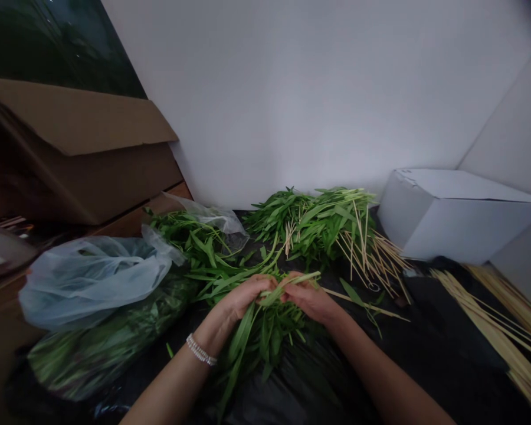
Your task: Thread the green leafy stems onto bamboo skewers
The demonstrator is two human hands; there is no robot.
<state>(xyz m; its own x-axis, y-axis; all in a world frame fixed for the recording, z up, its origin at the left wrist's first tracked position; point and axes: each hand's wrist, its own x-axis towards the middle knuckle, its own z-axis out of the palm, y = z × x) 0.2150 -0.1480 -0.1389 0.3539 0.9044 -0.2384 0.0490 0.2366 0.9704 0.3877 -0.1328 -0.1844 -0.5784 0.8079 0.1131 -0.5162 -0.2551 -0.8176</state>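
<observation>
Black plastic sheeting (265,407) nearest you, under the greens. Bracelet (200,349) on your left wrist. Your left hand (253,289) and right hand (308,296) are nearly meeting, both gripping leafy stems (278,294) between them; cut ends poke out over your right fingers, leaves hang below toward you. Can't tell which of those hanging leaves are held and which just lie there. Left of you: packed greens (110,348) in clear plastic, pale plastic bag (101,277) on top. Right of your right hand: single thin stick (376,309), loose leaf (351,292) just beside it. Far right, bundled pale strips (478,319). Beyond your hands: loose greens (199,242) left, heaped greens (331,218) with thin sticks (383,260) at their right. Behind: cardboard box (92,130) left, white box (460,218) right, then white wall (292,88).
</observation>
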